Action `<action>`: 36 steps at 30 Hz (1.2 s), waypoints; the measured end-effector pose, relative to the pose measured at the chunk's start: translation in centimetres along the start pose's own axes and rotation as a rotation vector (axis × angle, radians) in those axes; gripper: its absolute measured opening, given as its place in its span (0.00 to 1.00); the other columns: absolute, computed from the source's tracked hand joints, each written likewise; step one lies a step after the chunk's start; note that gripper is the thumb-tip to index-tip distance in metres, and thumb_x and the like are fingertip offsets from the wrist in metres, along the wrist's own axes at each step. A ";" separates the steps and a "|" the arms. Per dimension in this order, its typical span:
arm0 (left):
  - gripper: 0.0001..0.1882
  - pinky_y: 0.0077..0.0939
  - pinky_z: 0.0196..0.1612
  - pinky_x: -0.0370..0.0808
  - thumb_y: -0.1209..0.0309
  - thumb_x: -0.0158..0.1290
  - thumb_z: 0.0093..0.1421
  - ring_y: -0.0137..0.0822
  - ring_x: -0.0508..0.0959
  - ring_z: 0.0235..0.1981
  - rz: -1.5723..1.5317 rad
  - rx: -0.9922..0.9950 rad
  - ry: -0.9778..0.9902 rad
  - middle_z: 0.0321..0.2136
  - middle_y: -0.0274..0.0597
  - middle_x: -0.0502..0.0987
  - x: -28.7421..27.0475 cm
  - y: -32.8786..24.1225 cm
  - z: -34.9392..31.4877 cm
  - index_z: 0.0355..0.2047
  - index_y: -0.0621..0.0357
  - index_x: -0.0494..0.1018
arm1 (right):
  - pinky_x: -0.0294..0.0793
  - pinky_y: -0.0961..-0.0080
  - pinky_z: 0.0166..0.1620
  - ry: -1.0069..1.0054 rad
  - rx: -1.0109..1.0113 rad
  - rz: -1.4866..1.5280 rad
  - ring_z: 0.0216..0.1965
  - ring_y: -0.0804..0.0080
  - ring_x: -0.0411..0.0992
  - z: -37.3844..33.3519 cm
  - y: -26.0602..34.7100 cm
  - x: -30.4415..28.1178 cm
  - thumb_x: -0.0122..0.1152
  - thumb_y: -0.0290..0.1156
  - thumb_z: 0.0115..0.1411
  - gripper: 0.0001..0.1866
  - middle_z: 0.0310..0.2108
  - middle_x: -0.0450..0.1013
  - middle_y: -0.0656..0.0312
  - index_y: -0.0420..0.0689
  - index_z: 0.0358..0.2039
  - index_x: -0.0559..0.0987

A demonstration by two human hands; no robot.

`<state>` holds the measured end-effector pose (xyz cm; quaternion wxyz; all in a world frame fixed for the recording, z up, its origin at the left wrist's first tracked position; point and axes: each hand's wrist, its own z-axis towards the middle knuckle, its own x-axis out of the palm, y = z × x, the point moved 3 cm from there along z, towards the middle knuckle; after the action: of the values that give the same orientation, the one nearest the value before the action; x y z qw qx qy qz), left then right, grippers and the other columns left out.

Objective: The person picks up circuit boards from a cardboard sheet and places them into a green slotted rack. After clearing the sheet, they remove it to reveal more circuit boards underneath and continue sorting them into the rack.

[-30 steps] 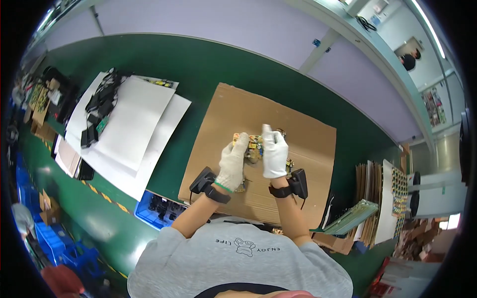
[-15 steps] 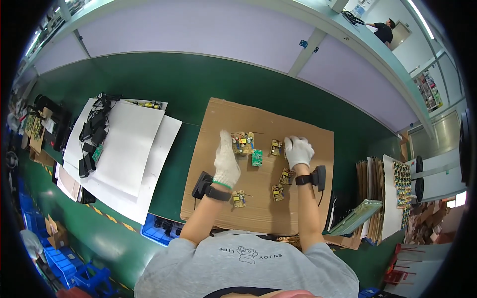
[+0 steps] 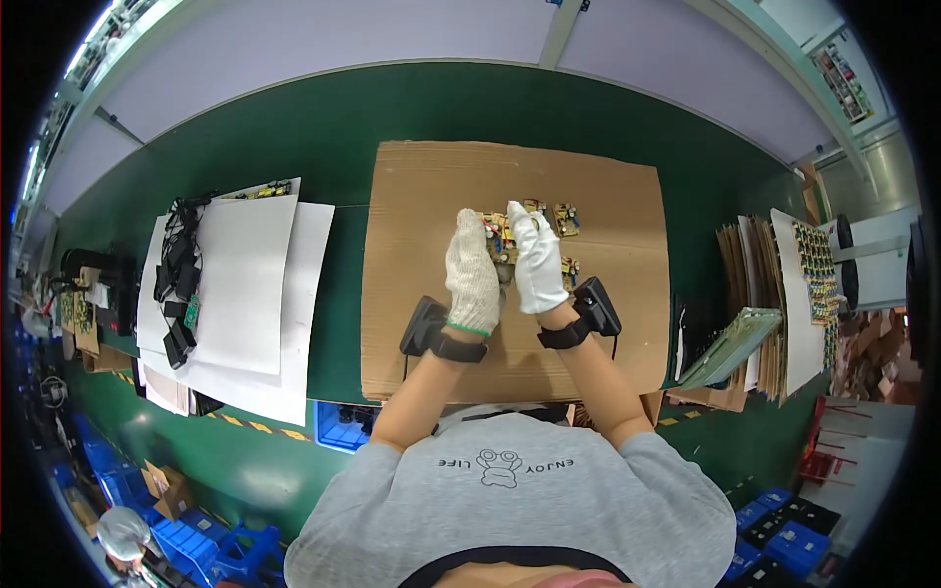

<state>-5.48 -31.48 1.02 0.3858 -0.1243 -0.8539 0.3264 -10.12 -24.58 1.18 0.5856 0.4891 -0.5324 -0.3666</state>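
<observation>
My left hand (image 3: 472, 279), in a knitted white glove with a green cuff edge, stands on edge on the brown cardboard sheet (image 3: 421, 186), fingers stretched forward. It touches the left side of a cluster of yellow circuit boards (image 3: 500, 238) with small electronic parts. My right hand (image 3: 537, 265), in a smooth white glove, lies on the cluster's right side, fingers stretched out and slightly bent at the tips. The boards sit between both hands, partly covered by them. Beyond the right hand lies a loose circuit board (image 3: 566, 220); another circuit board (image 3: 569, 269) shows beside its wrist edge.
On the green table (image 3: 323, 147), white sheets (image 3: 245, 294) at the left carry black power adapters (image 3: 179, 265) with cables. At the right stand upright cardboard sheets (image 3: 750, 304) and a panel of boards (image 3: 816, 274). A blue crate (image 3: 340, 431) sits below the front edge.
My hands have come from wide apart to close together, and scattered boards are now gathered between them. The lower left board has left its spot. The head view has shifted.
</observation>
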 end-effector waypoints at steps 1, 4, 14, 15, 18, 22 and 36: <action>0.17 0.13 0.13 0.62 0.50 0.46 0.63 0.21 0.65 0.10 -0.012 0.079 -0.022 0.16 0.27 0.70 0.2 0.6 0.6 0.30 0.49 0.69 | 0.68 0.81 0.35 -0.013 -0.018 0.041 0.32 0.83 0.67 0.2 0.1 -0.1 0.51 0.38 0.66 0.15 0.32 0.72 0.67 0.37 0.39 0.74; 0.18 0.13 0.13 0.63 0.49 0.46 0.63 0.22 0.66 0.11 -0.158 -0.253 -0.003 0.16 0.28 0.70 2.1 -1.0 -0.8 0.29 0.50 0.70 | 0.71 0.82 0.42 0.001 0.142 0.173 0.37 0.82 0.68 0.2 2.4 -1.2 0.44 0.41 0.69 0.19 0.36 0.72 0.67 0.38 0.42 0.75; 0.25 0.43 0.50 0.64 0.50 0.42 0.62 0.49 0.66 0.51 1.423 0.898 -0.259 0.46 0.52 0.71 -2.8 -1.7 8.8 0.46 0.59 0.72 | 0.72 0.68 0.45 -0.123 -0.236 -1.635 0.43 0.56 0.72 6.9 1.0 -15.6 0.59 0.50 0.55 0.27 0.44 0.72 0.48 0.38 0.44 0.76; 0.26 0.48 0.55 0.60 0.51 0.42 0.62 0.53 0.60 0.57 1.685 0.955 -0.318 0.53 0.54 0.67 -3.1 -1.7 9.2 0.49 0.58 0.71 | 0.70 0.66 0.49 -0.248 -0.108 -1.697 0.49 0.47 0.68 6.4 2.0 -14.9 0.62 0.53 0.51 0.36 0.49 0.68 0.44 0.38 0.53 0.70; 0.25 0.54 0.56 0.56 0.52 0.43 0.61 0.56 0.56 0.59 1.537 0.865 -0.325 0.57 0.52 0.63 -4.0 -2.9 9.3 0.50 0.57 0.70 | 0.69 0.66 0.52 -0.040 -0.231 -1.299 0.51 0.49 0.68 6.2 1.7 -16.9 0.65 0.50 0.49 0.42 0.50 0.67 0.44 0.40 0.59 0.63; 0.29 0.48 0.59 0.54 0.50 0.46 0.59 0.51 0.56 0.60 1.750 0.774 -0.058 0.55 0.48 0.66 -4.5 -4.8 6.9 0.54 0.55 0.67 | 0.69 0.66 0.52 0.256 -0.078 -1.344 0.51 0.52 0.68 5.9 2.1 -16.9 0.75 0.38 0.40 0.47 0.50 0.66 0.45 0.39 0.60 0.62; 0.15 0.43 0.51 0.62 0.57 0.56 0.55 0.43 0.63 0.52 1.699 1.107 -0.284 0.38 0.37 0.70 -7.0 -5.0 6.9 0.26 0.57 0.72 | 0.71 0.65 0.51 0.568 -0.297 -1.283 0.49 0.52 0.69 8.1 -0.5 -4.0 0.72 0.37 0.42 0.35 0.48 0.68 0.50 0.42 0.52 0.71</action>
<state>-5.68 -41.71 -3.15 -0.0747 -0.4530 -0.2508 0.8523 -18.70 -22.41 -0.70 0.4311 0.6973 0.0883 -0.5658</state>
